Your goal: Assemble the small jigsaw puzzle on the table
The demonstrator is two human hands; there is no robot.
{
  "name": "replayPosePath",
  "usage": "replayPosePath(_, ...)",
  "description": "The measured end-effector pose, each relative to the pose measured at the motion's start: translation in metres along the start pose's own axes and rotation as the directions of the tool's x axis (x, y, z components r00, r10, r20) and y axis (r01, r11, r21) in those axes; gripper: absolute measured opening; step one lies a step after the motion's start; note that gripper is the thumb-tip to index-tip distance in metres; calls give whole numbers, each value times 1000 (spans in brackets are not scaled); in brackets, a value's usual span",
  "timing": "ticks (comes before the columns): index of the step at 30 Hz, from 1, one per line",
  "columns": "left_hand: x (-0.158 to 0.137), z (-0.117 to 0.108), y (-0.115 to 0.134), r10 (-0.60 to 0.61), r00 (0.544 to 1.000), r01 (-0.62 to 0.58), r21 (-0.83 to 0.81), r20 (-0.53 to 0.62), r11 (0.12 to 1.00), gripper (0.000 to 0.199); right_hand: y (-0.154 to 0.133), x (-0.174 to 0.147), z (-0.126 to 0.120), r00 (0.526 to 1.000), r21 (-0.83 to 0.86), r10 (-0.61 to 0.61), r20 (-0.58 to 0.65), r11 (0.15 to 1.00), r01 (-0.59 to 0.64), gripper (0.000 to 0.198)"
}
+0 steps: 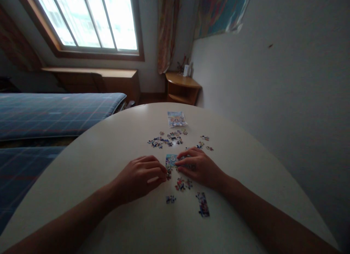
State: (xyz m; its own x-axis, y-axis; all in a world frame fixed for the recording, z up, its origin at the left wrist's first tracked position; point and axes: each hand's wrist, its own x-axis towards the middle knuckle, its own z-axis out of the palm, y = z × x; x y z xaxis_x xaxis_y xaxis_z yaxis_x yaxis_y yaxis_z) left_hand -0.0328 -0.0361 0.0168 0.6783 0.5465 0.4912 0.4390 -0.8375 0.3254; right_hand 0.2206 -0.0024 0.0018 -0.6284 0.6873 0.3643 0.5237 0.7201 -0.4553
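A partly joined jigsaw puzzle (171, 159) lies on the white table between my hands, its right side covered by my fingers. My left hand (143, 175) is at its lower left corner, thumb and fingertips closed on the edge of a puzzle piece (168, 174). Spread over the joined part is my right hand (198, 166), fingers apart and resting on it. Just below are a small cluster of pieces (180, 184), two linked pieces (171, 199) and a joined strip (203, 204).
Beyond my hands lies a pile of loose pieces (161, 141), with a few more pieces (205, 138) at the right. A picture sheet (177, 119) is farther back on the round table (123, 137). A plaid mattress (54, 112) stands left; a wall (287, 101) runs along the right.
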Motion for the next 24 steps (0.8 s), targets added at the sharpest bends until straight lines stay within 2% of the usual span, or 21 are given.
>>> replayPosePath(4, -1, -1, 1, 9, 998, -11, 26, 58, 1000, 8, 0, 0, 0, 1000, 12, -4, -5, 1000, 4, 14)
replayPosePath(10, -2, 2, -2, -11, 999, 11, 6, 31, 1000, 8, -1, 1, 0, 1000, 16, 7, -1, 1000, -7, 14)
replayPosePath(24, -4, 5, -7, 13, 994, -16, 24, 106, 1000, 9, -3, 1, -1, 1000, 17, 23, 11, 1000, -23, 14)
